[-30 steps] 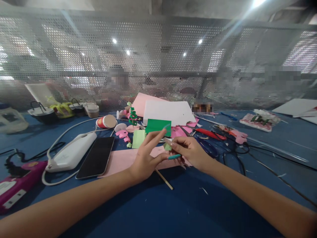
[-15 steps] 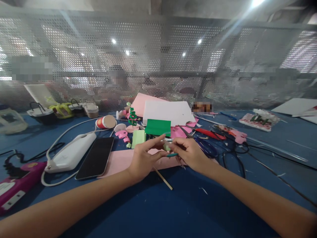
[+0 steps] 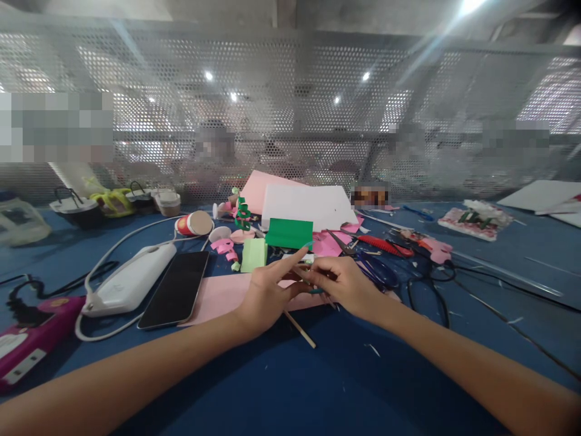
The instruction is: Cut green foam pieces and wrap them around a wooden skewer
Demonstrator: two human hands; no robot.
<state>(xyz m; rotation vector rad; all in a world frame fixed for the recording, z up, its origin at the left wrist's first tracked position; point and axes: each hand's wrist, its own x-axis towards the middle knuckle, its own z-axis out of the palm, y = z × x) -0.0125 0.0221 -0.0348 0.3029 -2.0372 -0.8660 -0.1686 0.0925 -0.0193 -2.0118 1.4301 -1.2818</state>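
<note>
Over a strip of pink paper (image 3: 222, 290), my left hand (image 3: 267, 297) and my right hand (image 3: 345, 281) meet fingertip to fingertip. Both are closed in a pinch around a small piece of light-green paper, now hidden by the fingers. The left index finger stretches forward, and teal nails show at the fingertips. A thin wooden stick (image 3: 300, 330) slants out from beneath the hands toward me. Just beyond the fingers lie a folded dark-green paper (image 3: 289, 233) and light-green paper sheets (image 3: 254, 255). Blue-handled scissors (image 3: 379, 269) lie by my right hand.
Left of the hands are a black phone (image 3: 175, 290), a white power bank (image 3: 131, 278) with a cable, and a purple power strip (image 3: 39, 336). A paper cup (image 3: 194, 224) lies tipped. White paper (image 3: 308, 206) is behind; a red-handled tool (image 3: 384, 244) and black cable (image 3: 440, 297) are right.
My fingers have drawn closer together and curled lower, covering the small light-green piece that showed between them. The items on the table have stayed in place.
</note>
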